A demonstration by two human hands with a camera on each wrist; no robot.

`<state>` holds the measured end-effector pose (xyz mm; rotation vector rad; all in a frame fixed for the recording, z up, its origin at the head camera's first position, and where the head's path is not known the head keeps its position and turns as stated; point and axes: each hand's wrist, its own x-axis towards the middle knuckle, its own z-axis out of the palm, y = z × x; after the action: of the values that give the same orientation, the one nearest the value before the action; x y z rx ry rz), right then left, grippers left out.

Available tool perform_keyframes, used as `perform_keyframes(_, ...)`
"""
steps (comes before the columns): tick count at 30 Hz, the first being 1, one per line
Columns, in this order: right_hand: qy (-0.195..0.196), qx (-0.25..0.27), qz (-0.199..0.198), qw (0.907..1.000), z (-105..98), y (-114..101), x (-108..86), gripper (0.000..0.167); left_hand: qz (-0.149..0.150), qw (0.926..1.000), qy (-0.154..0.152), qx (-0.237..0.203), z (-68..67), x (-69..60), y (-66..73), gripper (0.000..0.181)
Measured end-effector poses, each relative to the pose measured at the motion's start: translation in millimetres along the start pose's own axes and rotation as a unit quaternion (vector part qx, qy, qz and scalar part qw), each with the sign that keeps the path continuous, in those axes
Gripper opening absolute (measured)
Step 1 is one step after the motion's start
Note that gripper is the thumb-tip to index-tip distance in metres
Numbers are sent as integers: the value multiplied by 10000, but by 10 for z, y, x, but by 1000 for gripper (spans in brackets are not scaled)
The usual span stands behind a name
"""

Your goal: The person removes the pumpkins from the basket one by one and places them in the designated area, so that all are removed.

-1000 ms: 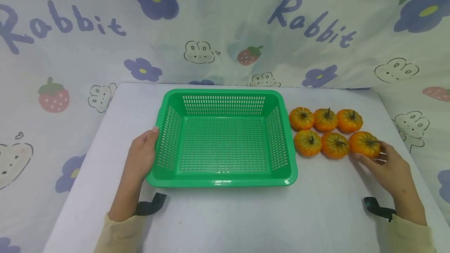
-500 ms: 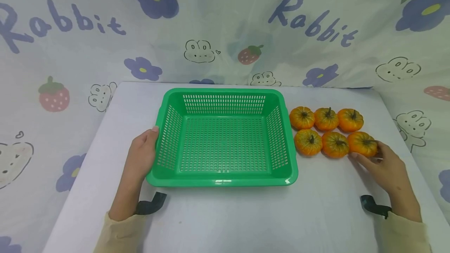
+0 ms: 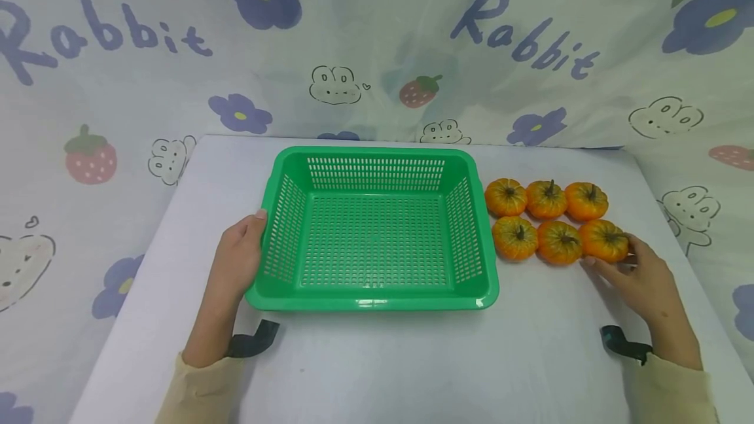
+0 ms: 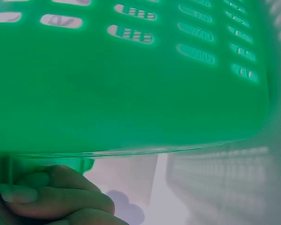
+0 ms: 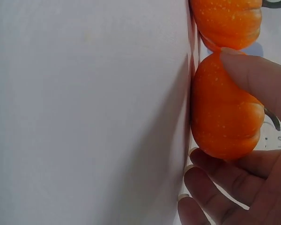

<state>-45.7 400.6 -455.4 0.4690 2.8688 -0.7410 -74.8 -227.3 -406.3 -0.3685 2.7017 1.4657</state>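
Observation:
A green plastic basket (image 3: 377, 303) with slotted walls stands on the white table, nothing inside it. My left hand (image 3: 238, 257) grips its left rim; in the left wrist view, curled fingers (image 4: 65, 199) show beside the green wall (image 4: 131, 98). To the right of the basket, small orange pumpkins with dark stems lie in two rows of three. My right hand (image 3: 639, 280) holds the near row's right-end pumpkin (image 3: 603, 241), thumb on the near side and fingers round its right. That pumpkin (image 5: 227, 110) rests on the table, touching the middle one (image 3: 559, 243).
The other pumpkins are the near-row left one (image 3: 515, 239) and the back row's left (image 3: 505, 197), middle (image 3: 546, 200) and right (image 3: 586, 201). A patterned cloth (image 3: 377, 38) hangs behind the white table (image 3: 436, 371). Dark straps (image 3: 254, 340) sit at both wrists.
My right hand has slid the near row's right-end pumpkin slightly left against its neighbour, and the near row has shifted a little left. The left hand and basket have stayed put.

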Motion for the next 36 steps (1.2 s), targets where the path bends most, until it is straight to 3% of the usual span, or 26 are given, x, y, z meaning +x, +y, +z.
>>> perform_keyframes(17, 103, 159, -127, 9997, 28, 22, -45, 106, -119, 9987, -337, -364, -6, 7, -14, 79)
perform_keyframes(25, -192, 420, 63, 9989, 20, 30, -82, 109, -281, 9913, -844, -970, -40, 17, -62, 76)
perform_keyframes(32, -219, 485, -50, 9986, 17, 60, -163, 104, -592, 9867, -716, -1336, -30, 0, -91, 73)
perform_keyframes(36, -363, 476, -132, 9981, -12, 63, -200, 104, -687, 9884, -531, -1249, -48, -48, -133, 77)
